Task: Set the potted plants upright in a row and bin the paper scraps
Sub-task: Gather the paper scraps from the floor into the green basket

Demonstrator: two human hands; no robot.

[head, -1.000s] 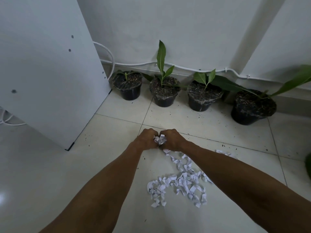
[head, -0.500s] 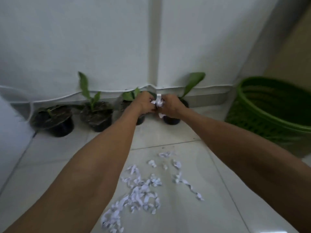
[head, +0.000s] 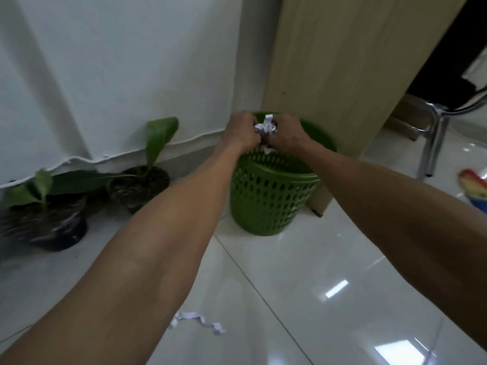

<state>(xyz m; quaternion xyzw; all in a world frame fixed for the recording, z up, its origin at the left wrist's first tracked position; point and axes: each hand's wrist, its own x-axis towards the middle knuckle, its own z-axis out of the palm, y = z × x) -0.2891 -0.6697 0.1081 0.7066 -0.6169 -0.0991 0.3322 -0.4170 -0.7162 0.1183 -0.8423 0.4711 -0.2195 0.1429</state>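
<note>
My left hand (head: 241, 133) and my right hand (head: 287, 135) are pressed together around a bunch of white paper scraps (head: 264, 127), held right above the open top of a green perforated plastic bin (head: 268, 196). A scrap hangs below the hands (head: 267, 150). Two black potted plants stand upright against the wall at the left: one (head: 139, 188) with a tall green leaf, another (head: 44, 219) nearer the left edge. A few paper scraps (head: 197, 321) lie on the tiled floor between my forearms.
A light wooden panel (head: 342, 75) rises just behind and right of the bin. A chrome chair leg (head: 434, 143) stands at the right, with a red and yellow object (head: 474, 185) on the floor by it. A white cable (head: 105, 160) runs along the wall base.
My view and both hands have swung right with the bunch of scraps, from over the scrap pile in front of the pots to above the green bin.
</note>
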